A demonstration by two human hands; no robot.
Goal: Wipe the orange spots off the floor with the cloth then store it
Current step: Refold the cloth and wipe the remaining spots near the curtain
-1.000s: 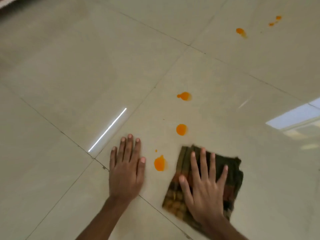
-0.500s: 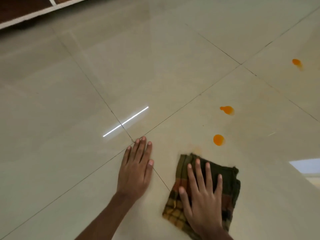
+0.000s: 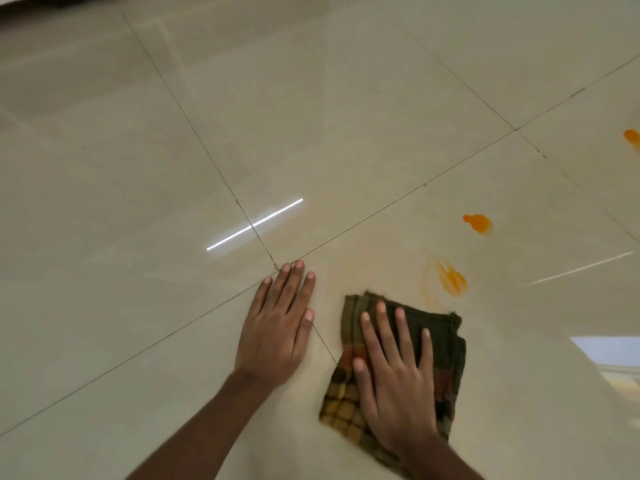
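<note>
Plainly, the job is judged to be in its early-to-middle stretch. The tiled floor point(image 3: 311, 116) fills the view, glossy and pale, and most of what is seen of it is free of marks; a faint yellowish haze is left on the tile just ahead of the hands, which suggests wiping already done there, though that is only inferred.

The cloth point(image 3: 446, 344), a folded checked piece in dark green, brown and yellow, is laid flat on the floor at about 5 o'clock in the view. It is pressed down by the right hand point(image 3: 394, 379), whose grip is not closed: the palm is flat and the fingers are spread on top of the fabric, so the cloth is pinned rather than grasped. The left hand point(image 3: 277, 327) is laid flat on bare tile at 9 o'clock from the cloth, empty and open, seemingly as a support.

A smeared orange spot point(image 3: 452, 280) is seen at 1 o'clock from the cloth, just beyond its far edge, half wiped and streaked. An untouched orange blob point(image 3: 479, 223) lies farther out on the same bearing, and another spot point(image 3: 632, 136) is cut by the right edge at 2 o'clock.

Left to do, then: the smear is to be finished, the two farther spots wiped, and the cloth stored; no storage place is shown.
</note>
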